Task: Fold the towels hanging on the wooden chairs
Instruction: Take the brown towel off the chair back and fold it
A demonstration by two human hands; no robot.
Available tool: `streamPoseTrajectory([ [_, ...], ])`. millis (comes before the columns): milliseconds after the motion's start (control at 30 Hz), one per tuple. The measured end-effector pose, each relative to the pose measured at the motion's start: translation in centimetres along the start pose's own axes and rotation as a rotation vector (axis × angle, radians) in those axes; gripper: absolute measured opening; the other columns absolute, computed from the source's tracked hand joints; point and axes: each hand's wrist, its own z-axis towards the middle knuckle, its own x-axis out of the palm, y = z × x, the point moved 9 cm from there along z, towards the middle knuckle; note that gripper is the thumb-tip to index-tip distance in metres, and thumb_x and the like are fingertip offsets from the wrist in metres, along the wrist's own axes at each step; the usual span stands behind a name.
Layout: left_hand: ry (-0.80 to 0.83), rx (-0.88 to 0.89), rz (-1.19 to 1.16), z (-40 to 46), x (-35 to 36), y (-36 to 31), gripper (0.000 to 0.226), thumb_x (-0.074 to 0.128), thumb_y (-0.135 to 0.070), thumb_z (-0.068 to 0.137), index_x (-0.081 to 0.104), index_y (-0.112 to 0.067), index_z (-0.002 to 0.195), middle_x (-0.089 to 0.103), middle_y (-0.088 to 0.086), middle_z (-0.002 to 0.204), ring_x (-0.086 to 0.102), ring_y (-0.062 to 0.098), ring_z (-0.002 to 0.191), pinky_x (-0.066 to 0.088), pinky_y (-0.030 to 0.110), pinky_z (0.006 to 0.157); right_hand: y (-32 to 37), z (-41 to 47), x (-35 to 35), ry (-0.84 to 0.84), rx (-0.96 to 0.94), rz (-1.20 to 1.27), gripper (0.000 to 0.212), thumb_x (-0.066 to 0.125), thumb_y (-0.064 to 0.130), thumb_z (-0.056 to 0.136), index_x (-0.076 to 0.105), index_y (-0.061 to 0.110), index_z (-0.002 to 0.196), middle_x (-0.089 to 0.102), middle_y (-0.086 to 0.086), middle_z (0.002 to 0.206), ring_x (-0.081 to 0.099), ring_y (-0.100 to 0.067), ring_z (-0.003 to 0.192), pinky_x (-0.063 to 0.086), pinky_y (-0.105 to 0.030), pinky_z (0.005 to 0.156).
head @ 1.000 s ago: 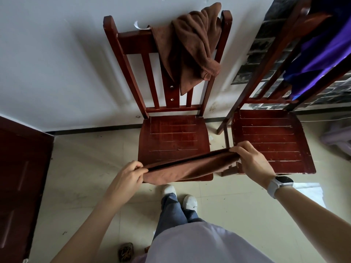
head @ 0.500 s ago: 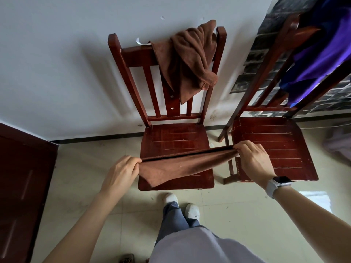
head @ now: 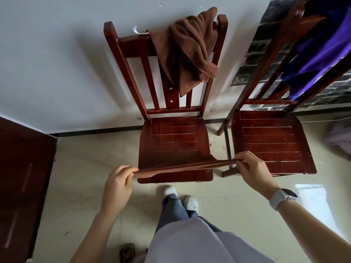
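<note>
A brown towel [head: 187,165] is being held stretched flat and edge-on over the front of the seat of the nearer wooden chair [head: 174,141]. The left hand [head: 117,184] is pinching its left end between thumb and fingers, and the right hand [head: 253,168] is gripping its right end with curled fingers; the hands are standing well apart with the cloth taut between them. A white watch [head: 282,198] is sitting on the right wrist.

A second brown towel [head: 190,52] is hanging bunched over the top rail of the same chair's back, toward its right post. Just beside it to the right, a second wooden chair [head: 269,141] is standing angled, with a purple cloth [head: 321,52] hanging over its back. Both chairs are standing against a white wall [head: 57,63] on a pale tiled floor [head: 85,186]. A dark wooden door [head: 20,177] is showing at the left edge. Below the towel, the person's white shoes [head: 180,196] and blue trouser legs are showing on the floor, close to the front of the chair.
</note>
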Motion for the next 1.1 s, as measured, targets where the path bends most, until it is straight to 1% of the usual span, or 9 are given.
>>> streamPoseTrajectory([
  [100,-0.049,-0.043,-0.037,-0.7,-0.5,0.6,0.023,0.063,0.017,0.073,0.069,0.0,0.086,0.061,0.018,0.089,0.061,0.029,0.081,0.038,0.019,0.077,-0.6,-1.2,0.5,-0.008,0.086,0.069,0.016,0.055,-0.007,0.082,0.057,0.009,0.087,0.056,0.0,0.077,0.058,-0.01,0.068,0.039,-0.01,0.065],
  [167,-0.098,-0.077,-0.065,-0.5,-0.7,1.1,0.022,0.062,0.017,0.074,0.067,0.001,0.088,0.061,0.019,0.088,0.057,0.023,0.083,0.035,0.015,0.078,-0.5,-1.4,0.8,-0.035,0.092,0.083,0.016,0.055,-0.008,0.082,0.056,0.008,0.087,0.055,0.0,0.078,0.054,-0.008,0.069,0.037,-0.006,0.067],
  [300,-0.14,-0.137,-0.091,1.1,0.1,2.9,0.022,0.057,0.018,0.076,0.066,0.002,0.089,0.06,0.02,0.086,0.055,0.022,0.082,0.033,0.014,0.077,-0.7,-0.3,1.9,-0.067,0.126,0.073,0.013,0.057,-0.006,0.081,0.056,0.006,0.087,0.054,-0.001,0.078,0.052,-0.01,0.068,0.039,-0.01,0.068],
  [400,-0.073,-0.198,-0.077,3.6,2.6,5.3,0.021,0.054,0.016,0.079,0.066,0.003,0.09,0.061,0.023,0.088,0.059,0.035,0.08,0.036,0.02,0.076,-1.2,2.4,4.0,-0.037,0.147,0.04,0.008,0.06,-0.006,0.08,0.06,0.001,0.086,0.056,-0.003,0.078,0.057,-0.026,0.068,0.049,-0.036,0.067],
  [467,-0.009,-0.224,-0.071,6.1,5.0,7.0,0.021,0.054,0.015,0.08,0.066,0.003,0.091,0.062,0.024,0.088,0.06,0.038,0.082,0.04,0.029,0.076,-2.3,5.1,5.9,0.014,0.168,0.01,0.005,0.062,-0.003,0.081,0.062,-0.001,0.085,0.059,-0.008,0.079,0.059,-0.031,0.073,0.049,-0.042,0.068],
  [567,0.071,-0.237,-0.049,10.7,9.0,9.9,0.022,0.053,0.012,0.081,0.068,0.002,0.094,0.062,0.023,0.091,0.061,0.038,0.083,0.045,0.038,0.075,-4.8,10.1,9.4,0.081,0.186,-0.028,0.003,0.062,0.001,0.082,0.063,0.002,0.085,0.062,-0.011,0.084,0.059,-0.032,0.078,0.049,-0.043,0.071],
  [733,0.151,-0.178,0.061,18.9,16.0,14.1,0.022,0.051,0.005,0.086,0.067,-0.002,0.099,0.066,0.019,0.099,0.061,0.035,0.088,0.045,0.037,0.072,-9.7,19.1,15.5,0.074,0.224,-0.107,0.012,0.058,0.0,0.083,0.067,-0.003,0.089,0.062,-0.021,0.094,0.059,-0.037,0.088,0.044,-0.036,0.079],
  [900,0.062,-0.215,0.115,24.8,18.9,15.7,0.025,0.05,0.001,0.086,0.069,-0.007,0.1,0.065,0.018,0.1,0.059,0.038,0.089,0.046,0.04,0.071,-12.7,24.7,18.0,-0.002,0.292,-0.159,0.018,0.054,0.001,0.083,0.069,0.0,0.093,0.059,-0.023,0.098,0.057,-0.039,0.089,0.046,-0.039,0.081],
  [1100,-0.021,-0.021,0.177,27.7,18.8,14.4,0.018,0.056,0.002,0.082,0.07,-0.003,0.093,0.067,0.02,0.089,0.056,0.04,0.086,0.044,0.045,0.071,-12.9,26.2,17.6,-0.085,0.219,-0.216,0.019,0.051,0.002,0.086,0.068,0.002,0.096,0.059,-0.02,0.102,0.057,-0.038,0.087,0.042,-0.033,0.073],
])
